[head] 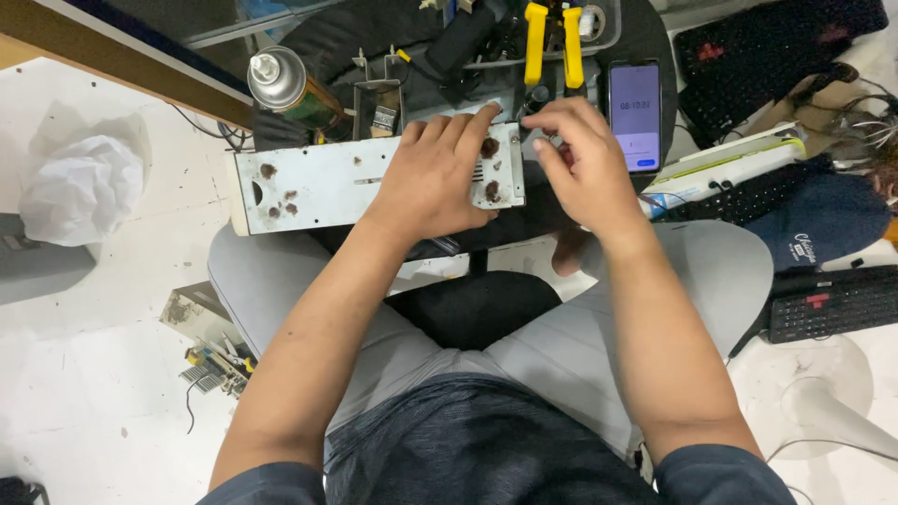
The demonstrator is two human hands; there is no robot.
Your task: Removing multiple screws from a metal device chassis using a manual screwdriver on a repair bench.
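We see our own body from above. Our arms are bare from the short sleeves down, and the left hand (432,178) and right hand (580,154) wear no gloves, rings or watch. The shirt (477,449) is dark blue-grey with a faint heathered weave. Our trousers (393,351) are plain light grey, creased over the knees.

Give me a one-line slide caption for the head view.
Left hand presses a rusty white metal casing; right hand works at its end.
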